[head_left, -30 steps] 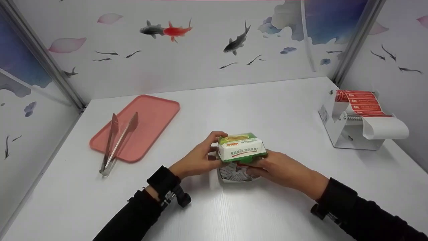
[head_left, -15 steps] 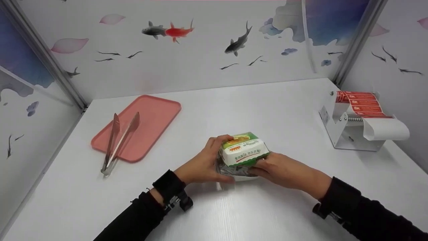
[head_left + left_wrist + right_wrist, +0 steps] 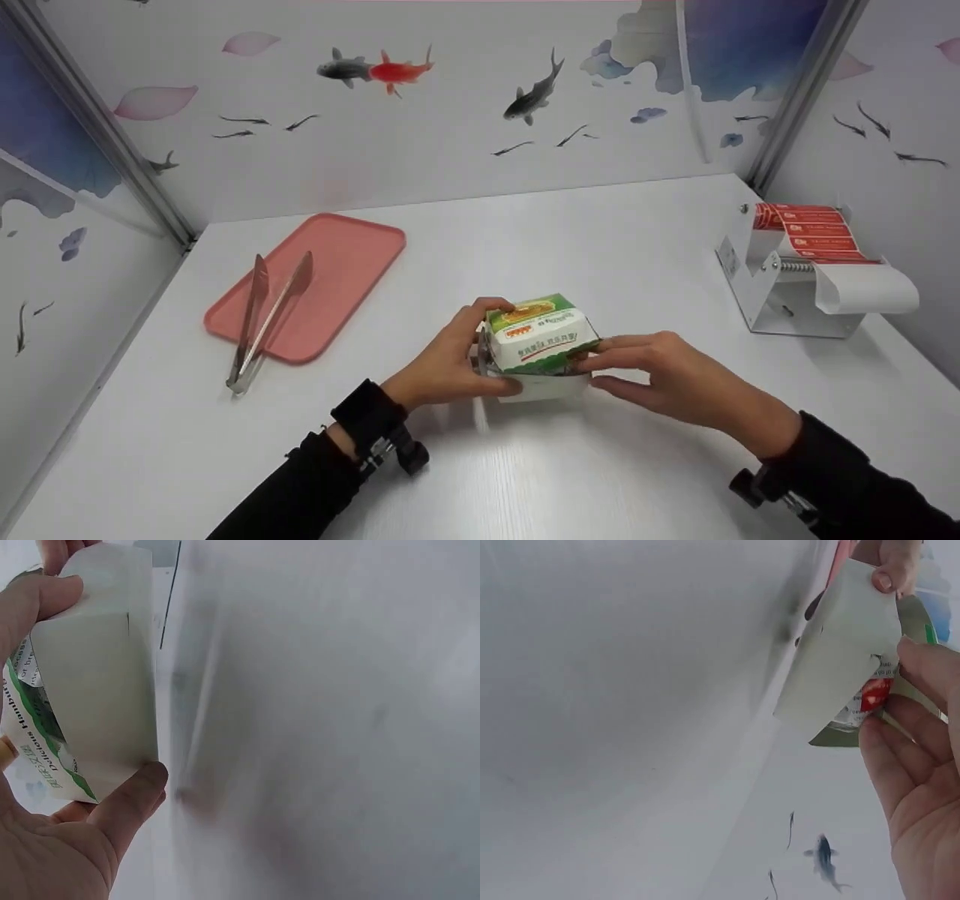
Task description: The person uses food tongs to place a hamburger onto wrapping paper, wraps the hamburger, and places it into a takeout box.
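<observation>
A green-and-white cardboard burger box (image 3: 544, 341) sits near the middle of the table, its lid lowered over the base with a gap at the right side. My left hand (image 3: 454, 360) grips the box from the left, fingers at its far left and thumb on the front of the base. In the left wrist view the thumb and fingers span the pale base (image 3: 97, 697). At the box's right corner, my right hand (image 3: 675, 379) touches the gap with nearly straight fingers. Through that gap, the right wrist view reveals printed wrapping paper (image 3: 874, 694) with a red patch.
A pink tray (image 3: 352, 270) lies at the left, with metal tongs (image 3: 259, 330) partly on it. At the right stands a white label dispenser (image 3: 802, 292) with a roll of red labels (image 3: 821, 232). Printed wall panels border the table's back and sides.
The lid has come down over the base, covering most of the wrapping paper. My left thumb has moved down to the base. My right hand has drawn back to the right, its fingers straighter.
</observation>
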Tool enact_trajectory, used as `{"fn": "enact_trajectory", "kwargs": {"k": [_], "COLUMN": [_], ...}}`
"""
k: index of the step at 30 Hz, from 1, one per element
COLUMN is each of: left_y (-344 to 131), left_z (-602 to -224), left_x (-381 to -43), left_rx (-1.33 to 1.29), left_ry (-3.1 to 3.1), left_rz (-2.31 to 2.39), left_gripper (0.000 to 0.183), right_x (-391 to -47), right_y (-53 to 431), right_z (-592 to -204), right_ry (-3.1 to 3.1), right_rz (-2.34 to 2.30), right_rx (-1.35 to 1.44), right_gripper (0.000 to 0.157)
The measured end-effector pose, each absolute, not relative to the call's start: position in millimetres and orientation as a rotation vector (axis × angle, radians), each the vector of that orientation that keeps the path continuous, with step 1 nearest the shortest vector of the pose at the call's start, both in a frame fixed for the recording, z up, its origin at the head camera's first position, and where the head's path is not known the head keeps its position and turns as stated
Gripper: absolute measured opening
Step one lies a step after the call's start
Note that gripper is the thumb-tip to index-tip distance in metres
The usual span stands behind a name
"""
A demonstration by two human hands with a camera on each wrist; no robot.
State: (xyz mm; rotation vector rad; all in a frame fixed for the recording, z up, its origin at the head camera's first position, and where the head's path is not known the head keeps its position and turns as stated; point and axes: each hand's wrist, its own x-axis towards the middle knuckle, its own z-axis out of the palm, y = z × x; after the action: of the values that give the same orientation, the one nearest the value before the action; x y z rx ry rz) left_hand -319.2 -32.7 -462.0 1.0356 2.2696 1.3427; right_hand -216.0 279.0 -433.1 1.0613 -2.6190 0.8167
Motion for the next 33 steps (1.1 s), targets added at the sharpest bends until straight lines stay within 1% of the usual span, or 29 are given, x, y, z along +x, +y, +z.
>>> {"fn": "enact_trajectory", "kwargs": {"k": [2, 4, 5, 6, 9, 10, 12, 13, 14, 17, 21, 24, 28, 31, 33], "left_y": [-35, -36, -37, -37, -37, -37, -35, -34, -33, -31, -29, -26, -21, -17, -16], "left_z": [-457, -450, -445, -441, -429, -425, -420, -417, -415, -409, -402, -394, -382, -376, -375], "left_x": [-318, -315, -314, -312, -305, -302, -296, -292, -289, -281, -272, -268, -265, -266, -269], "left_rx": [1.0, 0.971, 0.962, 0.959, 0.975, 0.992, 1.037, 1.056, 1.072, 1.096, 1.092, 1.117, 1.211, 1.271, 1.247], "left_ry": [2.198, 2.133, 2.112, 2.1, 2.073, 2.066, 2.051, 2.041, 2.028, 2.002, 2.012, 2.041, 2.149, 2.204, 2.194], "left_rz": [1.413, 1.473, 1.491, 1.498, 1.489, 1.477, 1.449, 1.437, 1.431, 1.425, 1.419, 1.388, 1.276, 1.183, 1.174], "left_gripper": [0.089, 0.087, 0.085, 0.085, 0.084, 0.083, 0.083, 0.083, 0.083, 0.084, 0.082, 0.078, 0.077, 0.08, 0.079], "right_x": [-214, -212, -211, -210, -209, -209, -210, -210, -210, -210, -208, -207, -207, -208, -208], "right_y": [281, 281, 280, 278, 270, 266, 259, 257, 255, 253, 255, 256, 255, 253, 252], "right_z": [-430, -428, -427, -425, -420, -418, -416, -415, -414, -412, -408, -404, -398, -395, -393], "right_ry": [-2.51, -2.417, -2.393, -2.373, -2.343, -2.336, -2.322, -2.319, -2.312, -2.269, -2.192, -2.177, -2.179, -2.189, -2.217], "right_rz": [0.874, 0.881, 0.863, 0.822, 0.671, 0.626, 0.581, 0.574, 0.587, 0.689, 0.781, 0.763, 0.731, 0.719, 0.709], "right_rx": [1.008, 0.95, 0.92, 0.898, 0.902, 0.921, 0.976, 1.002, 1.03, 1.098, 1.164, 1.218, 1.294, 1.316, 1.288], "right_gripper": [0.03, 0.036, 0.045, 0.059, 0.108, 0.119, 0.128, 0.127, 0.124, 0.111, 0.097, 0.092, 0.078, 0.075, 0.081]}}
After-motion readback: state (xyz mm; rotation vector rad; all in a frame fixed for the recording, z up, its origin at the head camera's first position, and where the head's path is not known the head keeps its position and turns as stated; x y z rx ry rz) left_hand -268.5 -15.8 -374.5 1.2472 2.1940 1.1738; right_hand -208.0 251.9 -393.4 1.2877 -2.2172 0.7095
